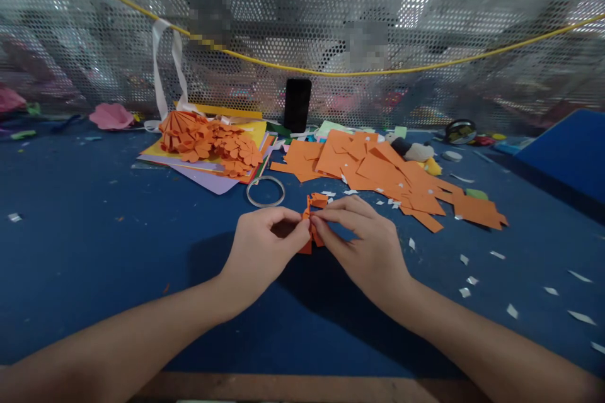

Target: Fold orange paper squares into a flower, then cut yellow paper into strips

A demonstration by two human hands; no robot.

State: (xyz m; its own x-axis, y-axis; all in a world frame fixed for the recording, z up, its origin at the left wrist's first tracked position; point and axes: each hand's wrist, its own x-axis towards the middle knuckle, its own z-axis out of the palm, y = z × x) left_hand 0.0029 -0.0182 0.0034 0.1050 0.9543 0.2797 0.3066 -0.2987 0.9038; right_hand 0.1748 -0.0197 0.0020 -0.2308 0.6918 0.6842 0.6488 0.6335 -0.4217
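Between my fingertips, over the middle of the blue table, is a small folded piece of orange paper. My left hand pinches it from the left with thumb and forefinger. From the right, my right hand pinches the same piece, its fingertips meeting those of the left. The exact shape of the folds is partly hidden by my fingers. Just beyond my left hand lies a thin silver ring. Loose orange paper pieces are heaped beyond my right hand.
Orange paper flowers sit on coloured sheets at the back left. A dark phone stands upright against the perforated metal screen. White paper scraps are scattered on the right. A tape roll and blue panel stand farther right.
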